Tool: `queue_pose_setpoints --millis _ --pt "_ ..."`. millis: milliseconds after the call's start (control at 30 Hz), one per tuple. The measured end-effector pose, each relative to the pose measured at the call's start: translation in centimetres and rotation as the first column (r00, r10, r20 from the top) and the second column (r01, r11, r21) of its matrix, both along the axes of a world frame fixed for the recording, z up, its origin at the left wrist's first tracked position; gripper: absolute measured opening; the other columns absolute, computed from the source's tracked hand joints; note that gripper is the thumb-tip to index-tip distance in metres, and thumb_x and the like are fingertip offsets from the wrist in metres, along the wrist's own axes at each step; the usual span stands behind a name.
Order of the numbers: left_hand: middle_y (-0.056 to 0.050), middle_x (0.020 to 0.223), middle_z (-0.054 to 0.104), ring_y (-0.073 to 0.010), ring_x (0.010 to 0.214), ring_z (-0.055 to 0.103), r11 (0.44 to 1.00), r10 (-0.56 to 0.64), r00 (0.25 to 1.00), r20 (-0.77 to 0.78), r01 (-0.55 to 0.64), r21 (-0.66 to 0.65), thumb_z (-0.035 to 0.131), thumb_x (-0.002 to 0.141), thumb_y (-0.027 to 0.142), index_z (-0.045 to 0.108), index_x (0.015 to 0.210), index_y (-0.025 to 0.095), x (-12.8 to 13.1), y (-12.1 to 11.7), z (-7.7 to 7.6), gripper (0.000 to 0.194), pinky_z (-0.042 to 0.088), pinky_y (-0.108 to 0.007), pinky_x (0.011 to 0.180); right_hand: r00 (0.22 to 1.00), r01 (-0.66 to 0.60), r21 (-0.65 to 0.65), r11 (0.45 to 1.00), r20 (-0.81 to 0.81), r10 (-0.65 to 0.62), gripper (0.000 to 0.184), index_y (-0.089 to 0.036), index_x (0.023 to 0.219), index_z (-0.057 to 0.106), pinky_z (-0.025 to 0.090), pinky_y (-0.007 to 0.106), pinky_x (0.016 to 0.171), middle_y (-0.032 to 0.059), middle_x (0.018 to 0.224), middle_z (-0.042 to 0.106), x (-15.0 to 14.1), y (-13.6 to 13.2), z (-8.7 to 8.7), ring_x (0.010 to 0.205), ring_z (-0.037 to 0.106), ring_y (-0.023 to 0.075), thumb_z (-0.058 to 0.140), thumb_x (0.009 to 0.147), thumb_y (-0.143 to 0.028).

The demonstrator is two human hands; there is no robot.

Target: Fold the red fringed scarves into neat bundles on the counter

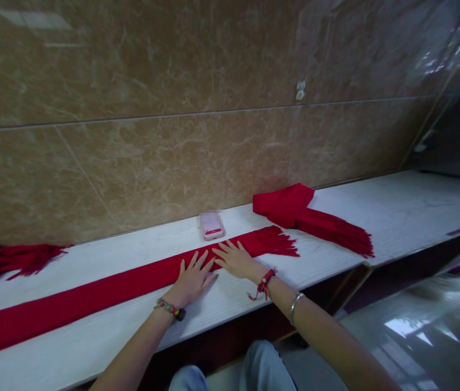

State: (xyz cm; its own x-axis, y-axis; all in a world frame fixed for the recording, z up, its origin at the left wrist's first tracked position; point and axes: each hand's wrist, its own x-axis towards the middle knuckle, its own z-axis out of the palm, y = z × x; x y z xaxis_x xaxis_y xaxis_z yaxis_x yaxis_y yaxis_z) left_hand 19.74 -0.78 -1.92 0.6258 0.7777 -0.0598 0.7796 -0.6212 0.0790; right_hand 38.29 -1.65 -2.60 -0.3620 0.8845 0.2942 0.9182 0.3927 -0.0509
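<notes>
A long red scarf lies stretched flat along a white bench top, its fringed end to the right. My left hand rests flat on the scarf with its fingers spread. My right hand lies flat beside it on the scarf, fingers spread and pointing left. Both wrists wear bracelets. Neither hand holds anything.
A pink phone lies just behind the scarf near the marble wall. A folded red scarf with fringe sits to the right. More red fringed cloth lies at far left. My knees show below the bench.
</notes>
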Motion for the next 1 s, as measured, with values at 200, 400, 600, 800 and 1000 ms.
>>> queue_pose_setpoints --millis 200,400,600,800,1000 --pt "-0.003 0.139 0.031 -0.0256 0.129 0.018 0.998 -0.056 0.997 0.045 0.056 -0.010 0.026 0.089 0.042 0.038 0.126 0.032 -2.2 0.1 0.2 0.040 0.016 -0.058 0.099 0.996 0.071 -0.016 0.997 0.058 -0.070 0.047 -0.025 0.133 0.032 0.026 0.053 0.095 0.0116 0.137 0.033 6.4 -0.3 -2.4 0.125 0.025 0.0323 0.027 0.089 -0.043" --pt "-0.007 0.127 0.043 -0.0210 0.117 0.039 0.989 -0.009 0.989 0.149 -0.013 0.145 0.025 0.090 0.033 0.048 0.116 0.024 0.6 1.2 0.4 0.036 0.029 -0.049 0.097 0.956 0.269 0.014 0.963 0.115 -0.268 0.046 -0.012 0.127 0.041 0.027 0.052 0.094 0.0180 0.133 0.037 9.0 -0.1 -1.3 0.123 0.029 0.0331 0.032 0.089 -0.034" --pt "-0.007 0.138 0.033 -0.0255 0.128 0.024 0.974 -0.012 0.997 0.073 -0.005 0.228 0.029 0.089 0.033 0.033 0.131 0.023 1.9 1.8 -1.6 0.044 0.020 -0.054 0.100 0.998 0.059 0.127 0.990 -0.009 -0.058 0.047 -0.011 0.127 0.040 0.027 0.047 0.098 0.0145 0.133 0.038 2.7 1.4 -1.2 0.124 0.029 0.0274 0.031 0.089 -0.037" --pt "-0.008 0.122 0.049 -0.0213 0.111 0.044 0.971 -0.137 0.971 0.194 0.093 0.220 0.041 0.085 0.038 0.050 0.118 0.022 0.7 1.7 -0.9 0.038 0.035 -0.039 0.095 0.981 -0.132 0.097 0.987 -0.128 0.144 0.038 -0.015 0.121 0.048 0.029 0.040 0.100 0.0104 0.126 0.048 3.7 1.2 -2.5 0.120 0.037 0.0194 0.039 0.088 -0.031" --pt "-0.005 0.100 0.058 -0.0162 0.090 0.053 0.973 -0.186 0.936 0.298 0.133 0.188 0.047 0.083 0.027 0.061 0.102 0.021 0.0 2.1 -0.2 0.024 0.044 -0.029 0.083 0.957 -0.233 0.186 0.955 -0.130 0.259 0.025 -0.016 0.105 0.061 0.041 0.030 0.092 0.0070 0.108 0.061 5.3 0.2 -2.2 0.103 0.053 0.0155 0.048 0.084 -0.022"
